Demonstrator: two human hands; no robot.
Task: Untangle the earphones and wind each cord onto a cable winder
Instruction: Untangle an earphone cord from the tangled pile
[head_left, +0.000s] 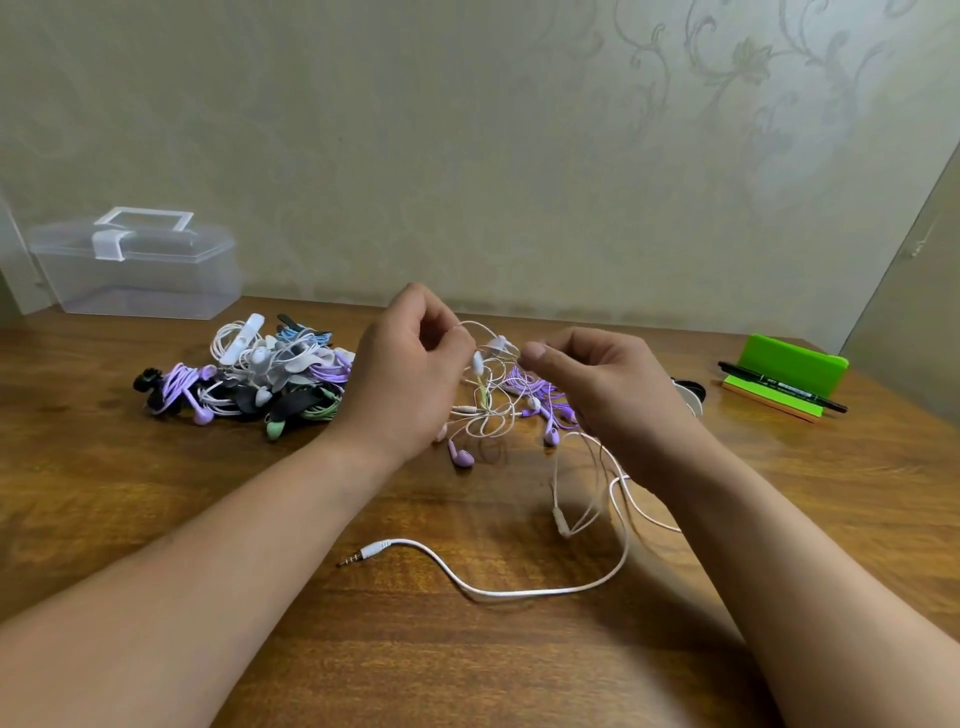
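Observation:
A tangle of white and purple earphone cords (493, 400) hangs between my two hands above the middle of the wooden table (156, 493). My left hand (410, 374) pinches a thin white cord at the tangle's upper left. My right hand (597, 384) has its fingers curled round cords at the tangle's right side. A white flat cord (524, 592) trails from my right hand across the table and ends in a jack plug (358, 555). A purple earbud (461, 457) dangles low. At the left lies a heap of wound earphones on winders (249, 374).
A clear plastic box with a handle (135, 265) stands at the back left against the wall. At the right a green stand (779, 374) holds a black marker (779, 387). A dark and white round thing (688, 395) lies just behind my right wrist.

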